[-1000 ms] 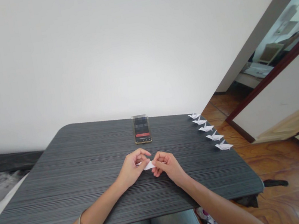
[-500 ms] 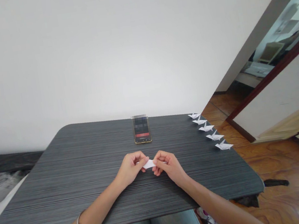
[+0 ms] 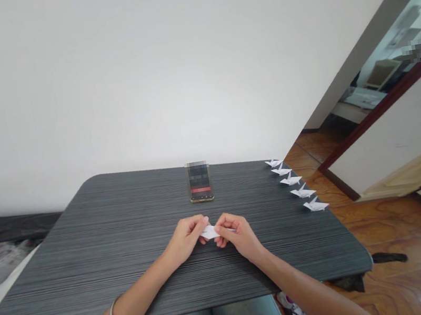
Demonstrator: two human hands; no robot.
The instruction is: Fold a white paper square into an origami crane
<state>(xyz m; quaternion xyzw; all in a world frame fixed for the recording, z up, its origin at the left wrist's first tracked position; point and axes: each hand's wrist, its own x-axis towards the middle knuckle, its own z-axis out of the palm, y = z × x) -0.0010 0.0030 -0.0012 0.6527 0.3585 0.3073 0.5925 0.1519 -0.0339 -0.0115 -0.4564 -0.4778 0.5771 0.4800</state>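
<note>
Between my two hands is a small piece of folded white paper (image 3: 210,232), held just above the dark table (image 3: 127,234). My left hand (image 3: 188,237) pinches its left end with thumb and fingers. The other end is gripped by my right hand (image 3: 235,232), its thumb lying on top of the paper. Fingers cover both ends, so only the middle of the paper shows. Along the table's right edge stand several white origami cranes (image 3: 303,192) in a slanting row, apart from my hands.
A phone (image 3: 199,183) rests on the table beyond my hands, near the white wall (image 3: 180,66). A black strap or handle (image 3: 389,257) sticks out at the table's front right corner. Wooden floor (image 3: 381,226) and a doorway lie to the right.
My left thumb has shifted slightly up and back along the folded paper, so a little more of it shows. My right hand has barely moved.
</note>
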